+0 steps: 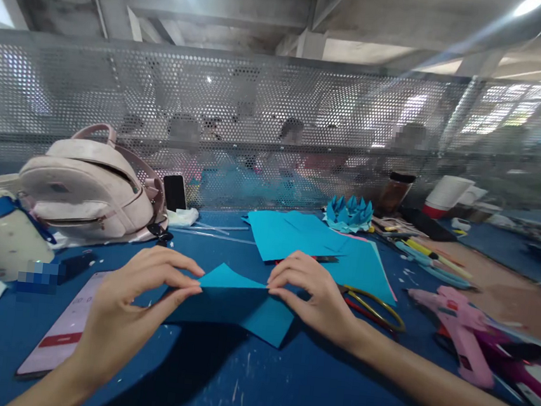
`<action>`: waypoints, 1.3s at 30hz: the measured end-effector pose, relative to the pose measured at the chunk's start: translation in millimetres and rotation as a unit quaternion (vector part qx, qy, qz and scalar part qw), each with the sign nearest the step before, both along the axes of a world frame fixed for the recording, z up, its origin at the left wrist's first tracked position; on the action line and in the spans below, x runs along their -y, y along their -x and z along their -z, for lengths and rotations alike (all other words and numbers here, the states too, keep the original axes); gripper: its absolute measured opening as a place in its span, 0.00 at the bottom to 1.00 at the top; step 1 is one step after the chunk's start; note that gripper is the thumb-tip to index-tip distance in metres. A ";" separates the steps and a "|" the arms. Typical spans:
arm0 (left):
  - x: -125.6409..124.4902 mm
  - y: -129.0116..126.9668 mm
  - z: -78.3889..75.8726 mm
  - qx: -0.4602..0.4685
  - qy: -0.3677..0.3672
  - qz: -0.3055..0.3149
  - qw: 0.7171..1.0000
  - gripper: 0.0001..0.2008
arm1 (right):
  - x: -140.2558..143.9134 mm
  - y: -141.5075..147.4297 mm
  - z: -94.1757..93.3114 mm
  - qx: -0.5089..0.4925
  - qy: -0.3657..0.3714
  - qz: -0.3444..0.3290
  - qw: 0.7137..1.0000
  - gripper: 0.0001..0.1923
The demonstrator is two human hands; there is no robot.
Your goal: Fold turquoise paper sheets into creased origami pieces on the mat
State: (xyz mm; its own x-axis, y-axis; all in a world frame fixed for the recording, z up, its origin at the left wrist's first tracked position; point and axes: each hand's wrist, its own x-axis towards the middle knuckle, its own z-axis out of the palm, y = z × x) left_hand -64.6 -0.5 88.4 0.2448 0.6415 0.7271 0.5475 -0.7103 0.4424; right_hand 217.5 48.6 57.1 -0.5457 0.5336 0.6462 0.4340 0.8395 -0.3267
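Folded teal paper lies on the blue desk between my two hands, long axis running 9 to 3 o'clock. A triangular flap stands up along its top edge, tip pointing toward 12; the lower right corner points toward 5. Matte, thin sheet, crisp creases. The part under my fingers is hidden.

My left hand pinches the paper's left end, thumb and forefinger closed on the fold, other fingers curled above. My right hand pinches the right end of the flap the same way, fingertips pressed together on the edge.

At 12 to 1 o'clock from the paper, a loose stack of teal sheets, partly covered by my right hand. At 3 o'clock, scissors with yellow-green handles, blades hidden under my hand. Further toward 3, a pink glue gun, cut off by the frame edge. At 1 o'clock, a spiky folded blue paper crown. At 8 o'clock, a phone lying flat, partly behind my left wrist. At 10 o'clock, a pale pink backpack, soft, rounded. Behind everything, a perforated metal screen; people beyond it are too blurred to make out.
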 end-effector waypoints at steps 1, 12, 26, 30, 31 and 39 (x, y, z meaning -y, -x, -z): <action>-1.7 2.1 -0.3 0.022 0.015 -0.008 1.000 0.06 | -2.0 -0.9 1.4 0.003 0.005 0.005 1.000 0.08; -27.7 23.0 2.1 0.145 0.122 -0.115 0.975 0.06 | -23.5 -16.2 -5.1 -0.078 0.114 0.047 0.989 0.10; -3.4 2.6 -0.5 0.072 0.000 -0.087 0.994 0.04 | -2.5 -7.1 -12.6 -0.121 0.197 0.012 0.973 0.08; 5.4 1.8 -9.2 0.032 -0.047 -0.096 0.994 0.02 | 7.7 -5.0 -19.3 -0.137 0.213 -0.034 0.967 0.17; 6.5 2.3 -11.1 0.030 -0.048 -0.109 0.992 0.02 | 10.3 -4.9 -21.3 -0.131 0.215 -0.045 0.967 0.17; -0.6 2.6 -28.8 0.086 0.113 -0.148 0.979 0.09 | 25.5 -5.4 -38.4 -0.210 0.347 0.033 0.913 0.14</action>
